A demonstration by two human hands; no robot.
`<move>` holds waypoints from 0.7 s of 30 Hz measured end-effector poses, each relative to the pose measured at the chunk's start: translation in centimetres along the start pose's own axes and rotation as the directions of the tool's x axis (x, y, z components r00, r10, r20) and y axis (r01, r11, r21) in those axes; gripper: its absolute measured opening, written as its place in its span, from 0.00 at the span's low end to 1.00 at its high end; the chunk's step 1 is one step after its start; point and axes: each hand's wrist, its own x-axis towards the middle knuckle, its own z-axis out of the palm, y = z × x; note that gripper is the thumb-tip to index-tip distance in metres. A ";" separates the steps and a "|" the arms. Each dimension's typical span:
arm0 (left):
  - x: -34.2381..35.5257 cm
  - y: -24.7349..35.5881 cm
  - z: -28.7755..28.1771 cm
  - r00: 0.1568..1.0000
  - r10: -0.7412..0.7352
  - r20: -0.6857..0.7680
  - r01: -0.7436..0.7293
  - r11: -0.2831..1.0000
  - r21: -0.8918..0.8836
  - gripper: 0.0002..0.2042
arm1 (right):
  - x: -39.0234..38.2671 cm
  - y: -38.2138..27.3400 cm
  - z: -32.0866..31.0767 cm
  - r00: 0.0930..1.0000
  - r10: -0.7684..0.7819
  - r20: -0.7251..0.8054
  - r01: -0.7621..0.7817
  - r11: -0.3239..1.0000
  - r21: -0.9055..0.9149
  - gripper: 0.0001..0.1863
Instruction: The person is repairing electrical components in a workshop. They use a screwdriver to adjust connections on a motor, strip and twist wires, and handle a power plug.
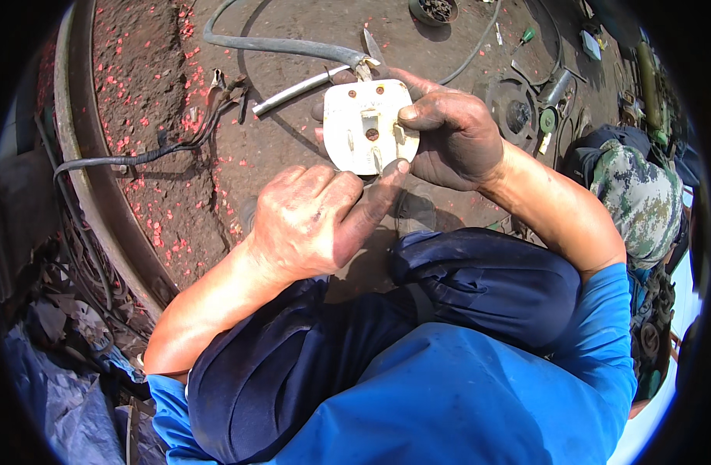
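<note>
Rough work yard or scrap workshop, open to sun: hard shadows on bare brown dirt floor [150, 116]. Scattered small red scraps [187, 25], long rusty metal beam [84, 163], crumpled blue plastic sheet [77, 411], dark round bowl [435, 22] of small bits, tall olive-green cylinder [647, 85] along cluttered edge.

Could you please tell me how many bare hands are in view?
2: the left hand, below and left of the white plug, and the right hand, holding the plug from its right side. No others show.
</note>
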 end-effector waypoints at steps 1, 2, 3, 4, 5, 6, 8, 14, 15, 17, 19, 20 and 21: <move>0.0 -0.1 0.1 0.999 0.026 -0.032 -0.027 0.999 -0.029 0.22 | 0.0 0.0 -0.1 1.000 0.012 -0.002 -0.012 1.000 0.001 0.30; -0.1 -0.3 0.3 0.997 0.051 -0.065 -0.055 0.997 -0.056 0.20 | 0.1 -0.1 -0.3 1.000 0.024 -0.004 -0.024 1.000 0.003 0.30; -0.2 -0.6 0.4 0.992 0.076 -0.096 -0.084 0.993 -0.079 0.18 | 0.3 -0.2 -0.4 0.999 0.035 -0.002 -0.035 0.999 0.005 0.30; -0.7 -0.8 0.8 0.994 0.060 -0.089 -0.069 0.992 -0.103 0.17 | 0.6 -0.5 -0.5 0.999 0.031 0.012 -0.030 0.999 -0.028 0.30; -1.6 -1.2 1.4 0.996 0.044 -0.082 -0.054 0.991 -0.126 0.15 | 0.6 -1.0 -0.9 0.998 0.049 -0.024 -0.052 0.993 -0.109 0.31; -2.3 -1.5 1.7 0.997 0.027 -0.070 -0.037 0.989 -0.146 0.13 | 0.6 -1.2 -1.2 0.998 0.055 -0.026 -0.058 0.990 -0.127 0.31; -3.7 -2.8 2.2 0.993 -0.108 0.045 0.114 0.979 -0.168 0.12 | 0.1 -1.8 -1.6 0.997 0.060 -0.056 -0.072 0.963 -0.259 0.33; -11.5 -10.7 5.5 0.840 -0.520 0.156 0.500 0.853 0.151 0.11 | -1.7 -1.9 -5.0 0.954 0.172 -0.244 -0.267 0.858 -0.439 0.40; -12.1 -12.0 5.4 0.830 -0.536 0.152 0.502 0.838 0.214 0.10 | -1.6 -1.5 -5.5 0.957 0.168 -0.235 -0.254 0.876 -0.410 0.39; -12.3 -14.4 5.5 0.800 -0.584 0.142 0.531 0.798 0.286 0.11 | -2.3 -2.0 -6.2 0.953 0.157 -0.260 -0.247 0.898 -0.365 0.36; -11.7 -16.6 6.2 0.790 -0.603 0.114 0.554 0.780 0.291 0.15 | -2.1 -2.5 -6.5 0.977 0.122 -0.172 -0.175 0.926 -0.333 0.31; -11.4 -17.6 7.0 0.782 -0.616 0.099 0.554 0.758 0.345 0.17 | -1.9 -2.8 -6.2 0.984 0.121 -0.135 -0.157 0.940 -0.302 0.30; -11.1 -18.6 7.7 0.775 -0.627 0.079 0.549 0.729 0.408 0.20 | -1.9 -3.2 -6.4 0.987 0.126 -0.102 -0.150 0.948 -0.279 0.30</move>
